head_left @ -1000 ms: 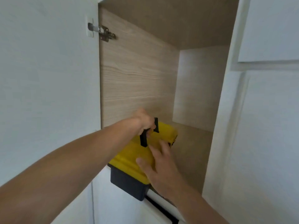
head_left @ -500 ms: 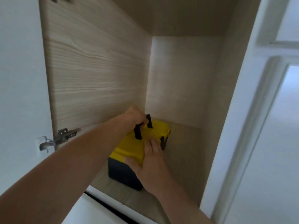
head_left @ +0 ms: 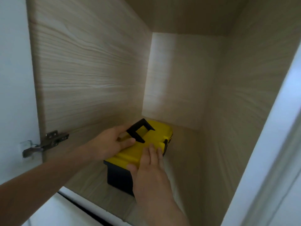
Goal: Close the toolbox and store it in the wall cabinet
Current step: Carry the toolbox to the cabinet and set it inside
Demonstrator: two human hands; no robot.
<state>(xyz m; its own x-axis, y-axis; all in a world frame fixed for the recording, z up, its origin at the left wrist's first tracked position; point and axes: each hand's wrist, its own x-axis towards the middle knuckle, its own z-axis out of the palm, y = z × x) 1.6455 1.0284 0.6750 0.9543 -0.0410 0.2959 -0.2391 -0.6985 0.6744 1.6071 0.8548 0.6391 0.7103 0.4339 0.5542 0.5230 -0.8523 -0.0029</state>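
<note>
The toolbox (head_left: 152,141), yellow lid shut over a black base, stands on the floor of the open wall cabinet (head_left: 184,162), close to the left side wall. Its black handle (head_left: 140,127) stands up free. My left hand (head_left: 110,144) lies flat on the lid just left of the handle, fingers stretched out and not around it. My right hand (head_left: 149,173) rests on the near right end of the lid, fingers spread on top and thumb at the lid's front edge.
The cabinet has pale wood-grain walls and a back panel (head_left: 175,79) just behind the toolbox. A metal hinge (head_left: 52,141) sits on the left edge, beside the open white door (head_left: 14,79). A white frame (head_left: 268,144) bounds the right side.
The toolbox has slid deeper into the cabinet. My left hand has let go of the handle and now lies flat on the lid. The view has moved closer.
</note>
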